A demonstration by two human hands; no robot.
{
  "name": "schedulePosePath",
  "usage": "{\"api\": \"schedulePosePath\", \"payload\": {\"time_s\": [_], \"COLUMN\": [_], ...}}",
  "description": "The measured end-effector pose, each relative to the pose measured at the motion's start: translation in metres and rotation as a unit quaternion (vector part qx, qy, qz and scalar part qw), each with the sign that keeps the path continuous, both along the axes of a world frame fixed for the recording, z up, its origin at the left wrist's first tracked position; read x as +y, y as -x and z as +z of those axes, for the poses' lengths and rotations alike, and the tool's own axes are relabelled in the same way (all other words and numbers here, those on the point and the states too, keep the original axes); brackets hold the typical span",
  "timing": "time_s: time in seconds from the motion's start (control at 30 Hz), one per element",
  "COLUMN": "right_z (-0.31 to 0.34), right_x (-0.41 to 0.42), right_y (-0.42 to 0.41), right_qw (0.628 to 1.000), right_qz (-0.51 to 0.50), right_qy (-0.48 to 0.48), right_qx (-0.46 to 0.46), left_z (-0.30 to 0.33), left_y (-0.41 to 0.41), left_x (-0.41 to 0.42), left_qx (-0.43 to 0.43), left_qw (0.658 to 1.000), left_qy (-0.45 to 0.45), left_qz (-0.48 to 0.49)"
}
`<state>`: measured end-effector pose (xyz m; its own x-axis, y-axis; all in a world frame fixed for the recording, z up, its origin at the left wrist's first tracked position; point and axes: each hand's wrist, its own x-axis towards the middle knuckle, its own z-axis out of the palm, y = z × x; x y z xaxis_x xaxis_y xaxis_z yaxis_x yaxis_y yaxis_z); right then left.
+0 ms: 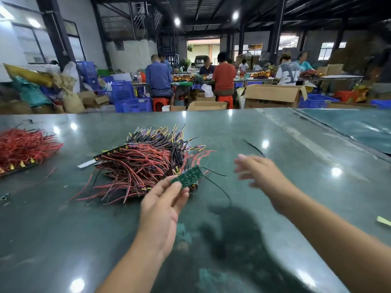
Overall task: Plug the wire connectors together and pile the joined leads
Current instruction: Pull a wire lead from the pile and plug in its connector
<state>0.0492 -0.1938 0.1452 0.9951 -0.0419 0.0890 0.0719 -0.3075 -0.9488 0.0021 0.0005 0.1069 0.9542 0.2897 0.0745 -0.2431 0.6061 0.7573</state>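
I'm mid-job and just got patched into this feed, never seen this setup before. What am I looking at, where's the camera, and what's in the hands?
There is no machine: a person works with two bare hands, filmed by a wide-angle camera on their head looking forward and down. The left hand pinches a small green circuit board with thin wires attached. The right hand is blurred, fingers spread, holding nothing. On the green table lies a big pile of red and black leads, a pile of red wires at far left, and a loose black wire. Other people work behind.
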Motion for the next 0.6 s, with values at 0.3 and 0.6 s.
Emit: {"api": "schedulePosePath", "payload": {"time_s": [0.3,0.6], "right_z": [-0.037,-0.048], "right_x": [0.005,-0.005], "right_y": [0.083,0.076], "right_qw": [0.98,0.972], "right_qz": [0.068,0.075], "right_qy": [-0.166,-0.094], "right_qx": [-0.089,-0.202], "left_z": [-0.014,-0.016], "left_y": [0.019,0.022], "left_x": [-0.029,-0.034], "left_qx": [-0.074,-0.159], "left_qw": [0.958,0.922], "left_qy": [-0.237,-0.351], "left_qz": [-0.143,-0.043]}}
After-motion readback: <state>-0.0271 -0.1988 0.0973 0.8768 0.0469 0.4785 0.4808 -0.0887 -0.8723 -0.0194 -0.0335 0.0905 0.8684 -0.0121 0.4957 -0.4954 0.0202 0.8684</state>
